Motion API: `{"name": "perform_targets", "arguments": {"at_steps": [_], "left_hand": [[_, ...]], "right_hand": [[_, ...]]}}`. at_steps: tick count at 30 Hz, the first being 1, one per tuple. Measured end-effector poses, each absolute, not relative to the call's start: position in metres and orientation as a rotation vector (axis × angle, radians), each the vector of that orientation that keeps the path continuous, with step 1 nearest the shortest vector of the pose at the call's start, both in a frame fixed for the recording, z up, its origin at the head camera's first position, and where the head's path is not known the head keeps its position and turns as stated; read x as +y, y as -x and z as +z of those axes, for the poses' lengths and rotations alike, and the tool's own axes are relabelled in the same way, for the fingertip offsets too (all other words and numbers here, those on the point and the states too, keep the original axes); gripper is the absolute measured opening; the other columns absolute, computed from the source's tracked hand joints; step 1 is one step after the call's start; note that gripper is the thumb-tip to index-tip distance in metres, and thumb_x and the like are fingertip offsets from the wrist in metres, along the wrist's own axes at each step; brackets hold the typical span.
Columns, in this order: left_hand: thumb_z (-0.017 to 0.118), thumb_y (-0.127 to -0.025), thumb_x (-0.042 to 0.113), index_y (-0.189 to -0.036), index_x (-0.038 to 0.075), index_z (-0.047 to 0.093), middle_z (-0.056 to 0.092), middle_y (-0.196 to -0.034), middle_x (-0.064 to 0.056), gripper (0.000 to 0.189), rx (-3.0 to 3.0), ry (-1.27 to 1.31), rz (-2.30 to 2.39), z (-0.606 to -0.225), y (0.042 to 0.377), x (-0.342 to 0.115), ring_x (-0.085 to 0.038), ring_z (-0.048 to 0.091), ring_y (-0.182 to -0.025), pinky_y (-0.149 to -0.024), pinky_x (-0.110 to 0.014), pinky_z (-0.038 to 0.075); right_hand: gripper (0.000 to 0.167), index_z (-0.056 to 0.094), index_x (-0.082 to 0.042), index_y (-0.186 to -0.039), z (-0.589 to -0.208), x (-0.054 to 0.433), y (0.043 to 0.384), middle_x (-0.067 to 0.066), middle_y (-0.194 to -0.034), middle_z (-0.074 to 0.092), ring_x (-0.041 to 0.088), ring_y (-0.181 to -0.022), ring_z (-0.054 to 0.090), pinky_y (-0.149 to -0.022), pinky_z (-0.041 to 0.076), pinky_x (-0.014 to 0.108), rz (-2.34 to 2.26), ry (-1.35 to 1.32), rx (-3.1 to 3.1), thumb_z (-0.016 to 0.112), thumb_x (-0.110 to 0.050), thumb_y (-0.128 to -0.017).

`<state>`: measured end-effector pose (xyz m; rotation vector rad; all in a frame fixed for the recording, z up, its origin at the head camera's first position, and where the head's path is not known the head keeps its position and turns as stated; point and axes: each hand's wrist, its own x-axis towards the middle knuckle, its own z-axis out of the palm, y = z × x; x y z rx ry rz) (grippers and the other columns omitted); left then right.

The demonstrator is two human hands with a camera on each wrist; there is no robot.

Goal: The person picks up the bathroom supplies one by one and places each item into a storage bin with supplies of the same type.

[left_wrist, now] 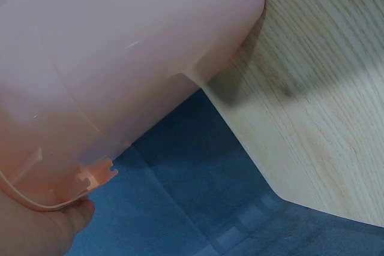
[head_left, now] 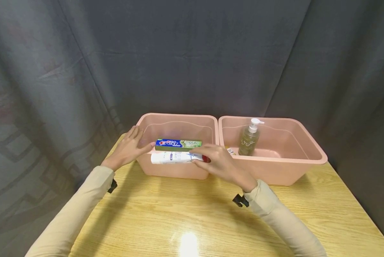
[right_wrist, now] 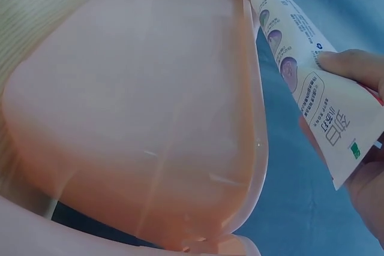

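Note:
My right hand (head_left: 219, 160) pinches a white toothpaste tube (head_left: 170, 157) by its flat end, thumb on one face. The tube lies level across the front rim of the left pink bin (head_left: 175, 171), cap end to the left; the right wrist view shows printing on the tube (right_wrist: 300, 70). Behind it, inside that bin, is a blue and green toothpaste box (head_left: 179, 144), its right end beside my right fingers. With fingers extended and thumb spread, my left hand (head_left: 129, 146) rests over the bin's left front corner. Its thumb tip is close to the box's left end.
Beside the left bin stands a second pink bin (head_left: 275, 162). It holds a green pump bottle (head_left: 249, 141) with a white top and a small printed item (head_left: 231, 151) partly hidden by the wall. Both bins stand on a wooden table (head_left: 166, 210) before a grey curtain (head_left: 185, 60).

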<state>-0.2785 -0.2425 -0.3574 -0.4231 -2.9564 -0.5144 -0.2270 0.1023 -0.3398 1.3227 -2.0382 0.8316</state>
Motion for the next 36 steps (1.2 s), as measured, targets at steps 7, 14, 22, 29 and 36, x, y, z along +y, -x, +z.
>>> {"name": "perform_targets", "arguments": {"at_steps": [7, 14, 22, 29, 36], "left_hand": [[0.041, -0.092, 0.072, -0.154, -0.005, 0.02, 0.005, -0.161, -0.028, 0.101, -2.943, 0.44, -0.51, -0.357, 0.278, -0.242, -0.037, -0.002, -0.15, -0.117, -0.057, 0.009], [0.041, -0.092, 0.072, -0.156, -0.002, 0.018, 0.004, -0.161, -0.027, 0.1, -2.946, 0.433, -0.517, -0.356, 0.278, -0.243, -0.035, -0.003, -0.15, -0.117, -0.057, 0.01], [0.038, -0.094, 0.071, -0.155, -0.005, 0.015, 0.003, -0.161, -0.028, 0.099, -2.949, 0.478, -0.482, -0.355, 0.277, -0.245, -0.037, -0.002, -0.149, -0.117, -0.056, 0.01], [0.04, -0.093, 0.071, -0.155, -0.005, 0.018, 0.004, -0.161, -0.028, 0.1, -2.947, 0.471, -0.506, -0.356, 0.277, -0.244, -0.037, -0.002, -0.149, -0.117, -0.056, 0.01], [0.039, -0.093, 0.072, -0.154, -0.005, 0.019, 0.005, -0.16, -0.029, 0.101, -2.949, 0.457, -0.499, -0.356, 0.278, -0.242, -0.037, -0.002, -0.149, -0.117, -0.057, 0.01]], "right_hand": [[0.029, 0.075, -0.003, -0.107, -0.338, 0.104, 0.231, 0.006, -0.089, 0.072, 0.01, -0.067, 0.055, -0.054, 0.044, 0.021, 0.869, -1.301, -2.065, 0.083, -0.005, -0.079], [0.029, 0.075, -0.002, -0.106, -0.334, 0.106, 0.234, 0.009, -0.091, 0.073, 0.014, -0.07, 0.06, -0.055, 0.046, 0.024, 0.881, -1.273, -2.053, 0.083, -0.006, -0.078], [0.027, 0.075, -0.001, -0.101, -0.33, 0.105, 0.242, 0.01, -0.091, 0.074, 0.016, -0.07, 0.061, -0.056, 0.047, 0.028, 0.872, -1.245, -1.985, 0.084, -0.004, -0.076], [0.026, 0.075, 0.0, -0.102, -0.331, 0.103, 0.249, 0.01, -0.092, 0.074, 0.018, -0.075, 0.065, -0.061, 0.05, 0.032, 0.871, -1.196, -2.002, 0.083, -0.006, -0.078], [0.024, 0.075, 0.001, -0.104, -0.333, 0.099, 0.254, 0.012, -0.099, 0.074, 0.022, -0.082, 0.068, -0.067, 0.053, 0.035, 0.884, -1.105, -2.108, 0.081, -0.007, -0.082]]}}
